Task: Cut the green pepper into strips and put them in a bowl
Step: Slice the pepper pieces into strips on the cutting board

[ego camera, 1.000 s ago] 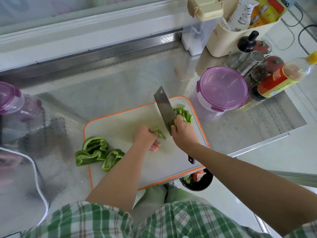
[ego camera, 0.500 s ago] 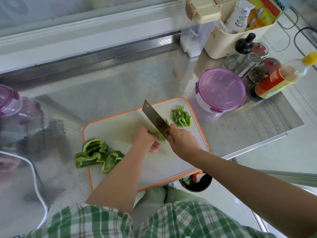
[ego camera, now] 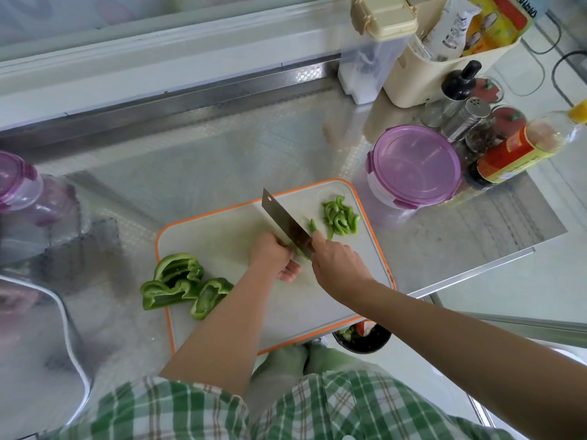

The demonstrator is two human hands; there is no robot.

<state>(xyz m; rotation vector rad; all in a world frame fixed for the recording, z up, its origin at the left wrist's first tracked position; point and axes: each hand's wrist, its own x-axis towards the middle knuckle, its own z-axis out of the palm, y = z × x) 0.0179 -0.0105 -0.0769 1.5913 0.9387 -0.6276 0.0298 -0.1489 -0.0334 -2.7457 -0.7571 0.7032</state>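
Head: right grip (ego camera: 336, 265) tight around cleaver (ego camera: 282, 220), left grip (ego camera: 271, 255) on pepper (ego camera: 298, 251)

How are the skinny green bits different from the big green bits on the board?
The cut strips are thin and curly; the big pepper pieces are wide, cupped chunks. The cut strips lie piled at the far right corner of the cutting board; the big pepper pieces sit across its left edge. Both are green pepper.
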